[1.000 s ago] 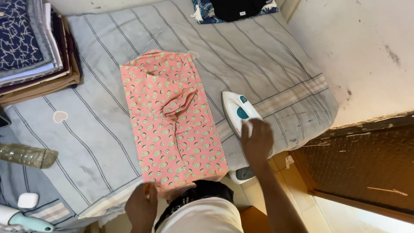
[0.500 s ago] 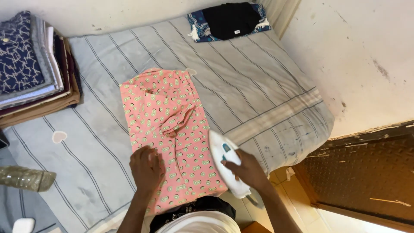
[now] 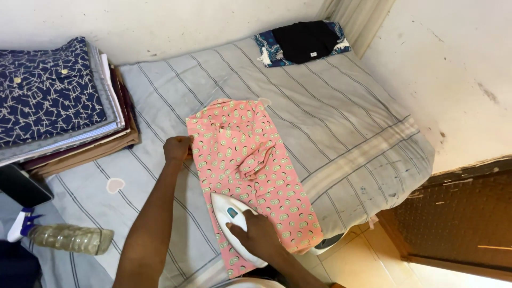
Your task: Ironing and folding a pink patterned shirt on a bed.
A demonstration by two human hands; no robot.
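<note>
Head view: pink patterned garment flat on striped sheet, mid-bed. White iron sits on its near end, R hand wrapped round handle. L hand pinches far left edge, fingers closed on cloth. To press well, I'd say: keep edge taut, slow strokes, flatten bunched fold at centre. Folded clothes stack at left, plastic bottle nearby.

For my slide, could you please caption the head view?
Right hand presses white iron on pink patterned garment; left hand holds its edge.
</note>
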